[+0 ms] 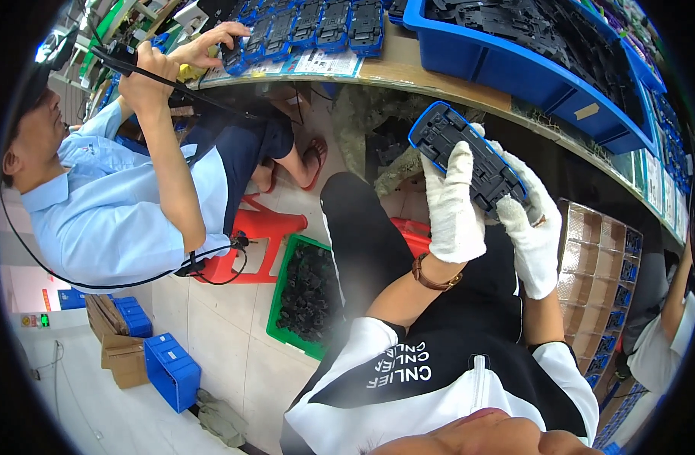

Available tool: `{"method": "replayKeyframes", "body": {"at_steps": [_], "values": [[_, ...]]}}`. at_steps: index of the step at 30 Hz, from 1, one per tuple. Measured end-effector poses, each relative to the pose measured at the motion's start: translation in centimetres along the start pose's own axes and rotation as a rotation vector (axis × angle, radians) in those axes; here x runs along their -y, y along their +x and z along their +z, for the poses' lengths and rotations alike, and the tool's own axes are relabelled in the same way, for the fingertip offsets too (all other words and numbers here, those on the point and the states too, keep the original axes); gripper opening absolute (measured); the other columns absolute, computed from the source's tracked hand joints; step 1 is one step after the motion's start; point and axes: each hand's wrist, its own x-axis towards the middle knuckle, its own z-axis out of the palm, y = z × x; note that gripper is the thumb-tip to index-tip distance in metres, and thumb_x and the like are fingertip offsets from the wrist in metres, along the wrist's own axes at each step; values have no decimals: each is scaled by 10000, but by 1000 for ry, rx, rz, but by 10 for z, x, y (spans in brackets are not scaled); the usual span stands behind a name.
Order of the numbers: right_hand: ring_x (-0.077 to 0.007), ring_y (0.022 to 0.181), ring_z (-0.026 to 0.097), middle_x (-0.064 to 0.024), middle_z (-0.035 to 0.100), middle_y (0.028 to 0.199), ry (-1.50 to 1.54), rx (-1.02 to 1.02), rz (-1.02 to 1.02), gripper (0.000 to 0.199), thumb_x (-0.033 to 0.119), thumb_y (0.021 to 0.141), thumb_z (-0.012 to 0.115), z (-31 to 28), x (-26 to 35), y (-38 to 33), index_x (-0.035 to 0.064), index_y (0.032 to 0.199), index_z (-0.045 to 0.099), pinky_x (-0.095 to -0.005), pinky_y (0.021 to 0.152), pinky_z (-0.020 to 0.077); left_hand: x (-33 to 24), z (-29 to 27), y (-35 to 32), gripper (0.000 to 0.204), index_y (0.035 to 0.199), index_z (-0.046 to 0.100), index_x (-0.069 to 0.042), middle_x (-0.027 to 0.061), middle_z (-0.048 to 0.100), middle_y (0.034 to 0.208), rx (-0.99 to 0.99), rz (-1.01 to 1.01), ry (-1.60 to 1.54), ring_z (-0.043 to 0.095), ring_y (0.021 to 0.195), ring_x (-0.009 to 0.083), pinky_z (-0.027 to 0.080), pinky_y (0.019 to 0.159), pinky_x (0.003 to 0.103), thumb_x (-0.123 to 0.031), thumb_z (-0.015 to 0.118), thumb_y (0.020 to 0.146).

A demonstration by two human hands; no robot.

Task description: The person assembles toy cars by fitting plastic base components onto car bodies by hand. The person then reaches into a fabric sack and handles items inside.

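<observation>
A toy car [476, 161] with a blue body is held over my lap, its black underside facing up. My left hand [453, 208], in a white glove, grips its left side with the thumb over the underside. My right hand [531, 227], also gloved, closes round its right and lower end. Rows of similar upturned cars [317, 29] stand on the workbench [397, 70] ahead to the left.
A blue bin [499, 72] heaped with black plastic parts stands on the bench. Right of my lap is a divided carton [590, 265] holding several cars. A green crate [300, 345] of black parts sits on the floor beside a red stool [268, 235]. At left a co-worker [128, 205] reaches to the bench.
</observation>
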Motion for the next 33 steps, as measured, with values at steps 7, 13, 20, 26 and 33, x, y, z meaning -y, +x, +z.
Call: {"method": "replayKeyframes", "body": {"at_steps": [7,13,20,26,33], "values": [[-200,1198,497,-124,530,1297,102,-19,-34,678,317,803,735,11,7,2,-32,1318,467,-342,1035,369,-2,3,5,355,1262,413,-99,103,601,1128,-31,64,61,620,934,220,546,801,376,-200,544,948],[-167,1133,532,-112,554,1251,152,-52,-28,546,223,862,678,4,-20,15,-37,1297,474,-307,991,406,5,9,6,364,1265,418,-118,69,603,1134,-107,109,179,605,945,192,516,821,351,-206,562,942],[-183,1138,530,-112,556,1251,-31,-94,-116,411,164,912,596,4,-43,22,-46,1255,509,-315,1007,388,0,-14,24,391,1300,404,-97,66,577,1147,-10,13,173,576,994,175,481,867,318,-201,551,952],[-142,1043,553,-71,573,1174,21,44,40,577,292,906,616,27,-25,24,10,1371,423,-272,903,438,-23,-44,18,506,1400,316,-53,44,481,1257,-34,37,504,463,1138,126,379,991,272,-241,515,974],[-215,912,582,-137,555,1131,-472,161,-261,309,79,858,589,0,-20,28,20,1161,574,-305,810,479,-194,-98,159,321,1294,432,-149,16,585,949,-176,607,745,578,751,131,486,538,286,-247,422,989]]}}
